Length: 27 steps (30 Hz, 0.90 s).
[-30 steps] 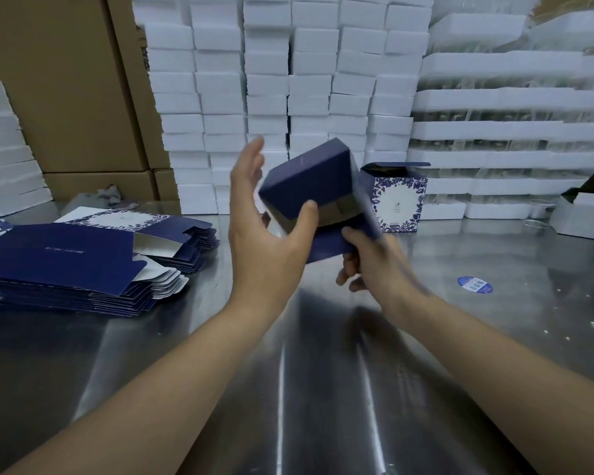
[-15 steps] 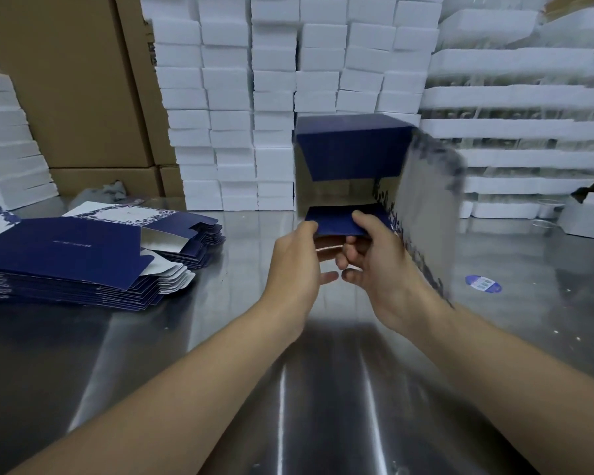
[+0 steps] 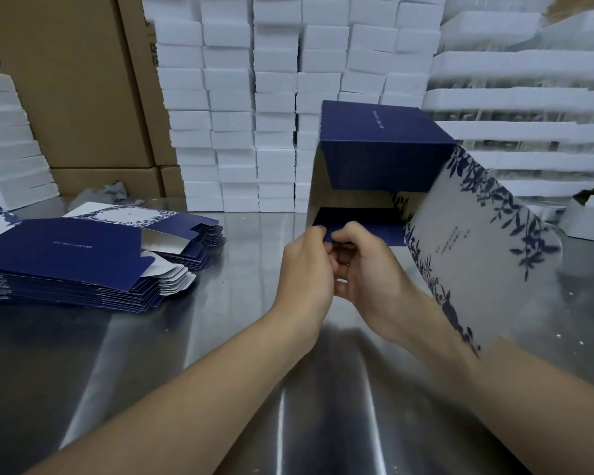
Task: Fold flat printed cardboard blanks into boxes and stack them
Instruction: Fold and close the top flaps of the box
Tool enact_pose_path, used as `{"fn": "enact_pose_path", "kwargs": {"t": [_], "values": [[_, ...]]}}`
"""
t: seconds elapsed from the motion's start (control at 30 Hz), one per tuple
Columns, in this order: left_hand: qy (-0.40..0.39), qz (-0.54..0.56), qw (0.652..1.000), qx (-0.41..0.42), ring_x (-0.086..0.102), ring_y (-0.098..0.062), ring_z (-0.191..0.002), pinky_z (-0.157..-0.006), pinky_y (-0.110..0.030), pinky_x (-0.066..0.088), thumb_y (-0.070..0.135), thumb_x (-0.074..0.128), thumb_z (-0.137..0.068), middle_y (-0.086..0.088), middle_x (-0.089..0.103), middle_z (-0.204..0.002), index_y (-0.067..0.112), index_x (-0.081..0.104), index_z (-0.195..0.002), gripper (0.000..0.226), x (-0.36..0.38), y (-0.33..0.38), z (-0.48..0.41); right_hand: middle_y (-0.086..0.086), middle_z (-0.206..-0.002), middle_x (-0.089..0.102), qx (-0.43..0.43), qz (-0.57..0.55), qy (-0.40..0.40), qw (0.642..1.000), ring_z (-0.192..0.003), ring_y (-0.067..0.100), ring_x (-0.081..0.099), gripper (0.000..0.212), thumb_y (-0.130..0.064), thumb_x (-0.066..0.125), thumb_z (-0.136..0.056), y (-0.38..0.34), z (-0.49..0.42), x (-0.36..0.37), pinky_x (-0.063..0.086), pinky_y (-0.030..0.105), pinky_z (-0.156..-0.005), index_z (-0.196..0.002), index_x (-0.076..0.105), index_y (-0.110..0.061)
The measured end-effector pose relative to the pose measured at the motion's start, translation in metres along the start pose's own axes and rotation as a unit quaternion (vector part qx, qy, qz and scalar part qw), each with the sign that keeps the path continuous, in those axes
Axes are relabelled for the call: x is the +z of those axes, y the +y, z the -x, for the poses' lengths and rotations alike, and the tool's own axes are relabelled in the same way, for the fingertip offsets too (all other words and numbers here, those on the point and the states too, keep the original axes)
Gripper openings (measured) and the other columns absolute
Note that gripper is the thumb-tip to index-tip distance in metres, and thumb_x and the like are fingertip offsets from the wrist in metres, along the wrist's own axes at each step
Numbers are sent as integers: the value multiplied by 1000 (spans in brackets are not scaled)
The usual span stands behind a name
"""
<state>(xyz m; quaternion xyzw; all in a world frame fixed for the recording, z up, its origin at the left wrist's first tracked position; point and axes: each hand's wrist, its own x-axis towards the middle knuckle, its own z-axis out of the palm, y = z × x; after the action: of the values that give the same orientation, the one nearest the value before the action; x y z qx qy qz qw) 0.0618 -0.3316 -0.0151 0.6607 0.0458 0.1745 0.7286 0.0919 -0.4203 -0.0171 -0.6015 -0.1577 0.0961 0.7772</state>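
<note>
Stainless-steel table (image 3: 220, 354) serves as the work surface, with white foam blocks (image 3: 230, 97) and brown cartons (image 3: 76, 80) stacked behind it. 1 partly erected box (image 3: 384, 159) is held in the air above the table with its open end toward the person, which exposes the inner flaps. The left hand (image 3: 306, 269) and right hand (image 3: 374, 272) sit side by side. The fingers of both hands are curled, pinching the near edge of the lower navy flap (image 3: 364, 229), probably to fold it inward. The white floral panel (image 3: 477, 241) hangs open at right, not yet closed. Flat blanks (image 3: 66, 255) lie in 1 pile at left, within reach for the next cycle.
</note>
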Motion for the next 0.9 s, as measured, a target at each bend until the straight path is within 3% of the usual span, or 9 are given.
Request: {"fn": "enact_pose_path", "kwargs": {"t": [0.17,0.27,0.4,0.53,0.7,0.9], "values": [[-4,13,1000,-8,49,-4,-43,-48,-17,47,26,42,-106,6,49,-51,15,53,-68,41,0,1,1,2,-56,46,-23,-13,18,999,-49,10,48,43,-16,53,-93,-1,2,4,47,23,-47,-51,59,-17],[-17,27,999,-14,42,-4,-38,-45,-17,44,37,44,-109,7,41,-46,28,47,-45,64,0,3,3,2,-57,43,-12,-19,-14,1000,-48,11,46,42,-18,53,-94,-5,4,6,47,24,-47,-52,59,-18],[-10,18,1000,-23,41,-3,-34,-39,-12,37,36,39,-111,9,41,-40,25,46,-31,81,2,3,3,1,-57,44,2,22,-17,1000,-52,13,45,37,-23,56,-91,-4,4,5,47,25,-51,-55,59,-18],[7,46,998,-50,46,-7,-35,-46,-20,44,39,38,-110,3,49,-44,22,50,-45,69,2,2,0,2,-56,47,9,-24,8,1000,-48,14,47,41,-23,52,-93,-3,4,5,42,31,-57,-55,64,-17],[4,55,996,-67,44,-10,-38,-75,-38,54,39,37,-110,0,48,-47,13,48,-64,54,3,2,1,3,-52,39,0,-10,30,999,-45,15,39,33,-15,45,-94,-3,4,6,46,24,-47,-63,55,-9],[14,52,997,-58,51,-12,-42,-63,-31,50,40,37,-110,-3,54,-50,12,53,-62,58,0,2,-1,0,-51,41,-6,6,39,999,-45,14,41,35,-21,47,-96,-3,2,6,43,25,-49,-64,58,-12]]}}
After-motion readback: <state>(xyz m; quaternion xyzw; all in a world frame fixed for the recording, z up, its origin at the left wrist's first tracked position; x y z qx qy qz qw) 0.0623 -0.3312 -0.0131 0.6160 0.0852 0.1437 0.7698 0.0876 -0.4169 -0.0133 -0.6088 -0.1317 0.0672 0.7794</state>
